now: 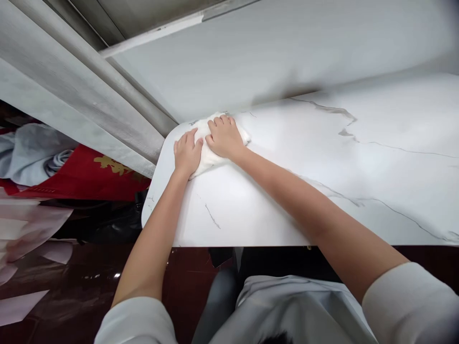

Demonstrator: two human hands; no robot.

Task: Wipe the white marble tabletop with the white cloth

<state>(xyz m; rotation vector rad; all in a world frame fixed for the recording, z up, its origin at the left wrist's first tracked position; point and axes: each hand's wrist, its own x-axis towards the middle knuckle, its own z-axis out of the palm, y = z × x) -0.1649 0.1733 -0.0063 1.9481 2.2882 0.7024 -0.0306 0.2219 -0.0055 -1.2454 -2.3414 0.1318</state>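
A folded white cloth (pixel 210 160) lies near the left end of a white, marble-patterned tabletop (pixel 247 210). My left hand (pixel 188 154) rests flat on the cloth's left part, thumb apart from the fingers. On its upper right part, my right hand (pixel 225 136) presses down with fingers stretched forward and slightly bent. Both palms face downward, so the undersides of the fingers are hidden. Corners of the cloth show between and beside the hands.
Behind the tabletop rises a pale grey panel (pixel 215 62). Grey curtain-like folds (pixel 89 81) border its left end. Lower left are a red bag (pixel 100 177) with a gold print, bundled pale fabric (pixel 36 153), and paper sheets (pixel 21 306) over a dark red floor.
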